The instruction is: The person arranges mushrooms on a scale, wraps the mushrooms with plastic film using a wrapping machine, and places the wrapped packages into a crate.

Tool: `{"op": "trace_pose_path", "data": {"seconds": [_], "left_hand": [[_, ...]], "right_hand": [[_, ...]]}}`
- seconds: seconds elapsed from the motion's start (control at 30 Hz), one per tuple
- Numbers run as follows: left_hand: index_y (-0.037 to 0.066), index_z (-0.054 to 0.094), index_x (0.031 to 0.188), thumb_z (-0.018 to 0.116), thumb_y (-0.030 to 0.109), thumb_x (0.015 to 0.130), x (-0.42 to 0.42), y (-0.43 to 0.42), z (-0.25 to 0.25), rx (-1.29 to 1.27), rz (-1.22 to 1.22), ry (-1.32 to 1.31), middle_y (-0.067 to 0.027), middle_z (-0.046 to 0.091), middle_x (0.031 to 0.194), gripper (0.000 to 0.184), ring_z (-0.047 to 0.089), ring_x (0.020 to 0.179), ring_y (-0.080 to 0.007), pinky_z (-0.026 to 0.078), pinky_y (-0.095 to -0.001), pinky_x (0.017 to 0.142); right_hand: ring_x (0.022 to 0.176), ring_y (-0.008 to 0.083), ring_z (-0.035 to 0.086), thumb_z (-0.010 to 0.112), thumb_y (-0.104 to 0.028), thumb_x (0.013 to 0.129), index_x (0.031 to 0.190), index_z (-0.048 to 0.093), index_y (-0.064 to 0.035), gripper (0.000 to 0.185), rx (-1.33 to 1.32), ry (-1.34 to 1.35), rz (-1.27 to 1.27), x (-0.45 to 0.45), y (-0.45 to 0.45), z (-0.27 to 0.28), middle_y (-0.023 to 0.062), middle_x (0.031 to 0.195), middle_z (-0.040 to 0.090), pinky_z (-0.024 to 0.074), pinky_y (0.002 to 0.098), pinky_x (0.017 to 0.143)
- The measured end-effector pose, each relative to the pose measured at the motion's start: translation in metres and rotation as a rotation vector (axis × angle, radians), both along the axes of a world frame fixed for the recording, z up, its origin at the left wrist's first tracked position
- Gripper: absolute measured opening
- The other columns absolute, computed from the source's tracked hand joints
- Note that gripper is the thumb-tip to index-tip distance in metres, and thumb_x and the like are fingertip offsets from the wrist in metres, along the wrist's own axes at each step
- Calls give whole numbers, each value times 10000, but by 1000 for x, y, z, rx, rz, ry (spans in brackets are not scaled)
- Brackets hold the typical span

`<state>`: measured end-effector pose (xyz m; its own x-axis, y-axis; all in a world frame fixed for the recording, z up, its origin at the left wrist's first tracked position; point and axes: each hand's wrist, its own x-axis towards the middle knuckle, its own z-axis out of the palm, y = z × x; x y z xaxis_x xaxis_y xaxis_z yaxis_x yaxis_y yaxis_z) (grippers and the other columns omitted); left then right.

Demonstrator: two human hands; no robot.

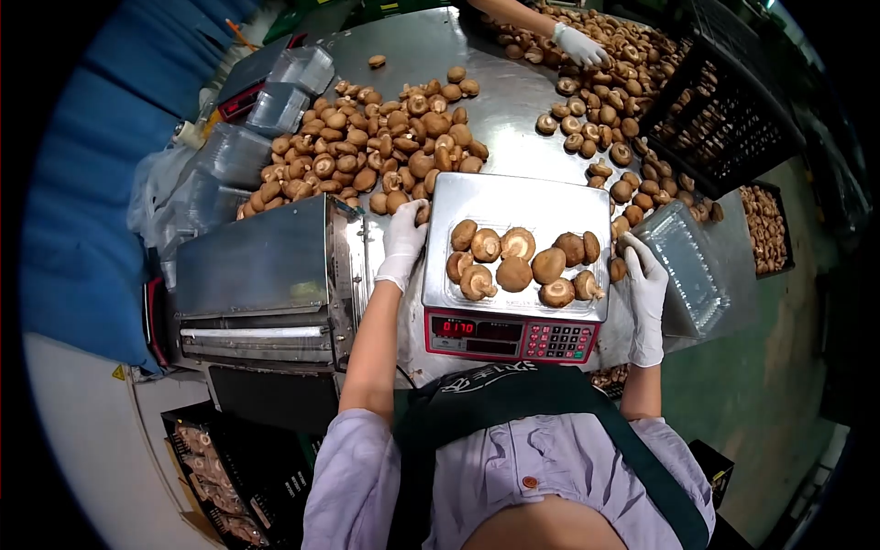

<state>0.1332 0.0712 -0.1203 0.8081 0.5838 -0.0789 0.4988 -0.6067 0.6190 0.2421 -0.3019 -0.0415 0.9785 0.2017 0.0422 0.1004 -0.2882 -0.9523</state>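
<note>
Several brown shiitake mushrooms (513,273) lie on the steel pan of a digital scale (518,200), whose red display reads 0170. At the scale's left edge, my gloved left hand (402,246) has its fingers closed around a shiitake mushroom (423,213). My gloved right hand (645,293) is at the right edge, fingers curled in among loose mushrooms; what they hold, if anything, is partly hidden. One mushroom (618,269) shows beside that hand. Right next to it rests a clear plastic box (687,266).
A large mushroom pile (367,137) covers the table behind the scale. Stacked clear trays (234,156) and a metal machine (257,257) stand at left. Another person's gloved hand (580,46) reaches into the far mushrooms, near a tilted black crate (724,101).
</note>
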Motion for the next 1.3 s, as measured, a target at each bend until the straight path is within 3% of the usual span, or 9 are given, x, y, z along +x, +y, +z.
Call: {"op": "trace_pose_path", "data": {"seconds": [0.2, 0.37, 0.5, 0.6, 0.73, 0.83, 0.93, 1.1, 1.3], "left_hand": [[118, 431, 1354, 586, 221, 842, -16, 9, -4, -108, 266, -62, -241, 583, 1162, 545, 562, 1081, -356, 436, -374, 935], [37, 548, 1233, 570, 241, 864, -30, -2, 8, 53, 270, -294, -194, 563, 1201, 422, 547, 1095, -335, 416, -383, 960], [46, 616, 1135, 587, 161, 875, -37, -38, 52, -239, 112, -377, -104, 616, 1137, 286, 578, 1061, -216, 439, -304, 941], [59, 608, 1166, 592, 163, 876, -37, -62, 70, -479, 50, -432, -106, 591, 1205, 308, 557, 1119, -232, 426, -314, 965], [90, 540, 1246, 678, 214, 789, -33, -86, 71, 61, -317, -348, -154, 553, 1252, 493, 423, 1250, -374, 334, -443, 1035], [73, 605, 1093, 749, 276, 719, -35, -97, 74, -17, -303, -449, -138, 591, 1014, 450, 475, 1156, -382, 378, -442, 970], [83, 627, 1086, 738, 289, 733, -34, -106, 68, 37, -264, -395, -132, 582, 986, 424, 481, 1128, -382, 389, -438, 954], [122, 607, 1193, 625, 334, 837, -38, -106, 72, 192, -335, -381, -147, 575, 1057, 415, 459, 1151, -388, 358, -428, 991], [39, 554, 1246, 553, 338, 899, -44, -99, 75, -240, -278, -467, -171, 528, 1268, 458, 364, 1305, -335, 251, -398, 1089]], "right_hand": [[923, 119, 610, 575, -109, 898, 1095, 648, 0, 237, 15, -66, 11, -1, 1, -3, 80, 1012, 678, 466, 248, 839], [819, 89, 607, 582, -117, 893, 1112, 641, -12, 250, -96, -37, 9, -5, 10, 11, 62, 924, 685, 485, 235, 745], [872, 141, 647, 602, -136, 873, 1140, 629, -26, 290, -151, -53, 22, -3, 9, 2, 120, 965, 687, 494, 265, 801], [952, 189, 638, 614, -150, 863, 1164, 613, -32, 324, -176, -130, 24, -6, 17, -4, 147, 1053, 660, 484, 290, 859], [1208, 312, 476, 667, -191, 810, 1274, 513, -47, 509, -297, -358, 150, -19, 32, -7, 208, 1301, 496, 372, 377, 1021], [1198, 343, 465, 698, -184, 778, 1272, 512, -49, 544, -309, -414, 220, -25, 41, -13, 219, 1317, 477, 355, 395, 1026], [1185, 343, 475, 696, -174, 778, 1262, 523, -49, 529, -253, -360, 217, -25, 41, -12, 215, 1304, 493, 362, 393, 1018], [1179, 340, 480, 694, -166, 776, 1251, 533, -49, 515, -266, -360, 223, -24, 42, -13, 205, 1284, 513, 373, 391, 1007], [1166, 332, 496, 689, -170, 779, 1248, 534, -49, 509, -251, -347, 236, -27, 43, -11, 198, 1255, 533, 379, 385, 1004]]}}
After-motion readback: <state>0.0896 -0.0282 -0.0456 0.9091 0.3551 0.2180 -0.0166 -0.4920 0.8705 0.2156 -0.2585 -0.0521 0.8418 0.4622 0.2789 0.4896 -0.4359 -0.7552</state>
